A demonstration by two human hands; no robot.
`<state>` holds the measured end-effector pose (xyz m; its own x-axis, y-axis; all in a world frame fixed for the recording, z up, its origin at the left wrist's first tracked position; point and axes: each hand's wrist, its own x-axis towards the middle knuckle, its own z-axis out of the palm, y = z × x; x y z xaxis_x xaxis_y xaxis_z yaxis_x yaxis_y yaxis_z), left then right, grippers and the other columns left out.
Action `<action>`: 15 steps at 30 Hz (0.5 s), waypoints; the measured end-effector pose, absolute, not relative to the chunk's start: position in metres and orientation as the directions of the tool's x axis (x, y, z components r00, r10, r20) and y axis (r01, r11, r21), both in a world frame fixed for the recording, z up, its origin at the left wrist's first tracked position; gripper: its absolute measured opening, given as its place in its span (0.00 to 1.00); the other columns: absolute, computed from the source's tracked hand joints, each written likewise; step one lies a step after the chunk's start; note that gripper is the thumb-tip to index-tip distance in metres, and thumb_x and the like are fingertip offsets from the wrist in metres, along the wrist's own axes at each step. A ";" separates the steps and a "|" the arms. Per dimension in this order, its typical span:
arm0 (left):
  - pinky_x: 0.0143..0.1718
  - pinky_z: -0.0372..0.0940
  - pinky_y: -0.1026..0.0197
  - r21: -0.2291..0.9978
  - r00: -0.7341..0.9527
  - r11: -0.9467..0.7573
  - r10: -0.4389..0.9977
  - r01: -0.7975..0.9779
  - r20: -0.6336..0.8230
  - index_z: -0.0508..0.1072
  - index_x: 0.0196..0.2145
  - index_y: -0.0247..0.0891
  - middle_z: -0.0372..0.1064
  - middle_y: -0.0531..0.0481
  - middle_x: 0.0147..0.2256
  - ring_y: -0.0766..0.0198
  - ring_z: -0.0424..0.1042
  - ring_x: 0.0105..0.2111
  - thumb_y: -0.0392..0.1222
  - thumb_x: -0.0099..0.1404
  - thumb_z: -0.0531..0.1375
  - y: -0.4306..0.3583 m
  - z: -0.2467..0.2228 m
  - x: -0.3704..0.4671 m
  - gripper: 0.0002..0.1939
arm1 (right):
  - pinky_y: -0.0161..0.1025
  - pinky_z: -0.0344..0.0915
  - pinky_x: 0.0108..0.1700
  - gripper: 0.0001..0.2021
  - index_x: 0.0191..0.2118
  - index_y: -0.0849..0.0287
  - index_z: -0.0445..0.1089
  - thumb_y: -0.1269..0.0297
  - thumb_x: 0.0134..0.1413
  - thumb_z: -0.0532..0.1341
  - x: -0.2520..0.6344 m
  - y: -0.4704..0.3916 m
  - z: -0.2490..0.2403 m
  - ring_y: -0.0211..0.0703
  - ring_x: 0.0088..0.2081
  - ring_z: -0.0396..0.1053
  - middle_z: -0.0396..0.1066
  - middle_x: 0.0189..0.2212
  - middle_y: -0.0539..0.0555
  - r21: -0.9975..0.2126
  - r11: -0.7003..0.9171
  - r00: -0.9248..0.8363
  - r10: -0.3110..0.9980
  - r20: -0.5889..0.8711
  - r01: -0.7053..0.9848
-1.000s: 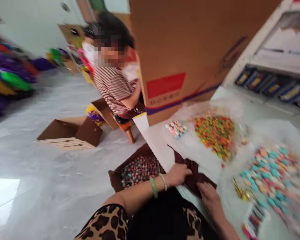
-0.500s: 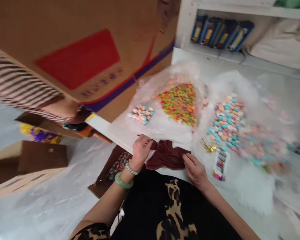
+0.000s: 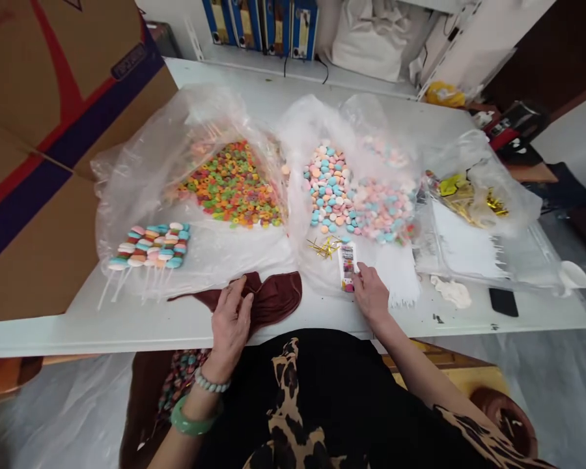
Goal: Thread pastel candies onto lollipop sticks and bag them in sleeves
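Note:
My left hand (image 3: 230, 319) rests on a crumpled dark brown cloth (image 3: 278, 296) near the table's front edge, its fingers loosely spread. A green bangle and a bead bracelet circle that wrist. My right hand (image 3: 372, 296) reaches to the right edge of a small printed label (image 3: 348, 267), fingertips touching it, thumb and finger apart. Gold twist ties (image 3: 325, 247) lie just left of the label. Beyond it, pastel button-shaped candies (image 3: 329, 185) spill from a clear plastic bag. White clear-edged sachets (image 3: 395, 273) sit right of my hand.
Skewered candies (image 3: 151, 246) lie at left on plastic, near ring-shaped gummies (image 3: 237, 185). A large cardboard box (image 3: 34, 260) stands on the table's left. At right are a plastic tray (image 3: 522, 260), a black phone-like object (image 3: 502, 302) and a tape roll (image 3: 573, 276). Blue binders (image 3: 276, 29) stand behind.
The view has swung right. My right hand has let go of the brown cloth and moved to the label. My left hand stays at the cloth, its fingers loosened.

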<state>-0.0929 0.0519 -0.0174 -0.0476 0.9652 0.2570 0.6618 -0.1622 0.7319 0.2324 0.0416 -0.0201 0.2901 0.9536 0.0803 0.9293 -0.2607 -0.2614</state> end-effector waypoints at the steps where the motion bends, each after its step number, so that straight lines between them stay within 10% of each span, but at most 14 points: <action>1: 0.53 0.65 0.53 0.729 -0.023 -0.179 0.966 0.661 0.258 0.70 0.54 0.38 0.70 0.43 0.48 0.58 0.70 0.48 0.44 0.68 0.55 0.051 -0.018 -0.091 0.19 | 0.38 0.59 0.38 0.17 0.55 0.59 0.64 0.60 0.65 0.51 0.236 0.045 -0.019 0.47 0.43 0.68 0.71 0.41 0.57 -0.242 -0.326 0.343 0.939 0.031 0.914; 9: 0.50 0.68 0.55 0.654 0.099 -0.270 0.953 0.707 0.286 0.73 0.50 0.37 0.71 0.42 0.48 0.58 0.71 0.48 0.43 0.68 0.54 0.027 -0.025 -0.080 0.16 | 0.40 0.57 0.43 0.24 0.61 0.57 0.57 0.58 0.60 0.55 0.232 0.052 -0.025 0.49 0.44 0.65 0.68 0.45 0.56 -0.276 -0.370 0.355 0.929 -0.106 0.887; 15: 0.48 0.70 0.57 0.633 0.058 -0.263 0.944 0.728 0.325 0.75 0.45 0.38 0.72 0.43 0.45 0.59 0.73 0.45 0.42 0.68 0.54 0.002 -0.029 -0.076 0.13 | 0.41 0.55 0.42 0.17 0.53 0.59 0.65 0.61 0.64 0.50 0.239 0.064 -0.016 0.49 0.43 0.62 0.68 0.43 0.58 -0.207 -0.165 0.190 0.976 0.105 0.964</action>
